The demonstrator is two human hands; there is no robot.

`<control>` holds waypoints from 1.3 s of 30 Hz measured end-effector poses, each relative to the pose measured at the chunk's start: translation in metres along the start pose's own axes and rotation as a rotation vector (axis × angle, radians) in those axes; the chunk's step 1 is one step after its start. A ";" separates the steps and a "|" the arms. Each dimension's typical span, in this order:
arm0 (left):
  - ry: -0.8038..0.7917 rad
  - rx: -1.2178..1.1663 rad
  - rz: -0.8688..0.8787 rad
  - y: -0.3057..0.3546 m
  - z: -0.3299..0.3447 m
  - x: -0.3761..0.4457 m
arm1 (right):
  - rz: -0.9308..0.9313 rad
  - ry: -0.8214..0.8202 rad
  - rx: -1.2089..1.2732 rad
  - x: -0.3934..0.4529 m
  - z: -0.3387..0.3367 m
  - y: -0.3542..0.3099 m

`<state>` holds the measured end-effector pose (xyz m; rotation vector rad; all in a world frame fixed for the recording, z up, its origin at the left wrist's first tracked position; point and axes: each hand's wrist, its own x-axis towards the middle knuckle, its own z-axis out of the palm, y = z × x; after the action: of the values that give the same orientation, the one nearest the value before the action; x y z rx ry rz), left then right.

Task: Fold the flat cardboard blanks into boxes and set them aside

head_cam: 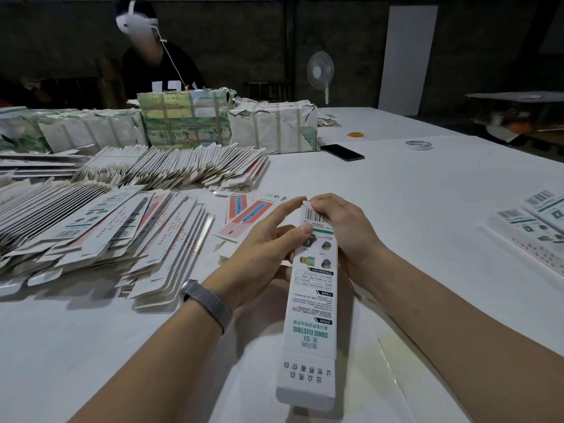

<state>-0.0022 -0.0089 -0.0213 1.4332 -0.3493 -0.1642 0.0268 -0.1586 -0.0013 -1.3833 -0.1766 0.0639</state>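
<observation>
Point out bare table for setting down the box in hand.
Bare patch right of the hands, between the phone, tape roll and folded boxes at the right edge. Also bare near-left, below the flat blanks. The left side is crowded with blanks and wrapped bundles.

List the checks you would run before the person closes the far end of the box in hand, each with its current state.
1. Left hand holds the box: ok.
2. Right hand pinches the far end at the barcode: ok.
3. Far flap tucked in: cannot tell.
4. Near flap closed: not ok, it sticks out flat.
5. Finished boxes lie to the right, with bare table beside them for set-down: ok.
6. Flat blanks at the left for the next one: ok.
</observation>
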 end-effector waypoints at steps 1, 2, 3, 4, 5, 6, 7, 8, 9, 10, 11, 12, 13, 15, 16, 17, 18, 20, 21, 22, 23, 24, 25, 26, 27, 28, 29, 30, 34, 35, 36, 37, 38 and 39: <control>-0.005 -0.001 -0.006 0.000 -0.001 0.000 | 0.001 -0.005 -0.005 0.000 0.000 0.000; -0.012 -0.004 -0.011 0.000 -0.002 0.000 | 0.002 -0.010 -0.006 -0.001 0.000 0.000; -0.017 -0.009 -0.013 0.000 -0.002 0.000 | 0.004 -0.012 -0.003 -0.001 -0.001 0.000; -0.021 -0.014 -0.014 0.001 -0.002 0.000 | 0.006 -0.011 0.002 -0.001 -0.001 0.000; -0.023 -0.014 -0.010 0.000 -0.002 0.000 | 0.008 -0.009 0.005 0.000 -0.001 0.000; -0.025 -0.009 -0.003 0.000 -0.002 -0.001 | 0.011 -0.006 0.006 0.000 -0.002 -0.001; -0.028 -0.001 0.005 0.000 -0.002 -0.001 | 0.015 -0.004 0.008 0.000 -0.002 -0.001; -0.029 0.007 0.012 -0.001 -0.002 -0.002 | 0.018 -0.004 0.012 0.000 -0.002 -0.001; -0.029 0.014 0.016 -0.001 -0.002 -0.002 | 0.020 -0.007 0.016 0.001 -0.003 -0.002; -0.030 0.018 0.017 -0.001 -0.001 -0.002 | 0.018 -0.010 0.018 0.001 -0.003 -0.002; -0.031 0.019 0.016 -0.001 -0.001 -0.002 | 0.015 -0.014 0.017 0.002 -0.004 -0.002; -0.029 0.018 0.015 0.000 -0.001 -0.002 | 0.009 -0.016 0.014 0.002 -0.005 -0.002; -0.027 0.015 0.016 0.000 0.000 -0.002 | 0.003 -0.019 0.009 0.002 -0.005 -0.001; -0.021 -0.002 0.028 0.000 0.000 -0.002 | -0.007 -0.032 0.007 0.002 -0.005 0.000; -0.016 -0.013 0.033 0.000 0.000 -0.002 | -0.009 -0.044 0.014 0.001 -0.005 0.002; -0.011 -0.022 0.037 0.000 0.001 -0.002 | -0.010 -0.056 0.024 0.001 -0.005 0.003; -0.005 -0.028 0.040 0.000 0.001 -0.002 | -0.009 -0.063 0.029 0.000 -0.004 0.004; 0.012 -0.026 0.050 0.000 0.000 -0.001 | -0.015 -0.056 0.034 0.000 -0.002 0.006; 0.023 -0.022 0.059 0.000 0.000 -0.001 | -0.035 -0.038 0.047 0.000 -0.001 0.007; 0.034 -0.018 0.070 0.000 -0.001 0.000 | -0.066 -0.016 0.062 0.000 0.000 0.008; 0.045 -0.016 0.080 0.000 -0.001 0.000 | -0.103 0.002 0.071 0.001 0.000 0.009; 0.057 -0.018 0.092 0.001 -0.002 0.000 | -0.137 0.008 0.067 0.002 0.001 0.009; 0.072 -0.019 0.103 0.001 -0.002 0.000 | -0.164 0.005 0.049 0.003 0.001 0.010; 0.088 -0.019 0.115 0.001 -0.003 0.000 | -0.184 -0.003 0.029 0.003 0.001 0.011; 0.104 -0.018 0.125 0.002 -0.003 0.000 | -0.200 -0.010 0.019 0.003 0.001 0.012; 0.114 -0.018 0.131 0.002 -0.003 0.000 | -0.213 -0.011 0.023 0.003 0.001 0.013; 0.120 -0.019 0.134 0.002 -0.003 0.000 | -0.223 -0.011 0.032 0.003 0.001 0.014; 0.121 -0.021 0.134 0.002 -0.002 0.000 | -0.230 -0.010 0.042 0.003 0.000 0.014; 0.114 -0.024 0.125 0.003 -0.002 -0.001 | -0.234 0.001 0.062 0.003 -0.001 0.013; 0.113 -0.023 0.125 0.003 -0.001 -0.001 | -0.229 0.004 0.069 0.003 -0.002 0.013; 0.113 -0.021 0.125 0.003 -0.002 0.000 | -0.220 0.003 0.076 0.003 -0.002 0.012; 0.113 -0.022 0.125 0.002 -0.002 0.000 | -0.210 0.001 0.082 0.003 -0.002 0.012; 0.113 -0.026 0.123 0.002 -0.002 0.000 | -0.202 0.000 0.087 0.003 -0.002 0.012; 0.113 -0.034 0.120 0.002 -0.002 0.000 | -0.195 0.003 0.088 0.004 -0.003 0.012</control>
<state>-0.0020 -0.0070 -0.0196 1.3776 -0.3367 0.0082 0.0318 -0.1582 -0.0130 -1.2723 -0.3023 -0.0919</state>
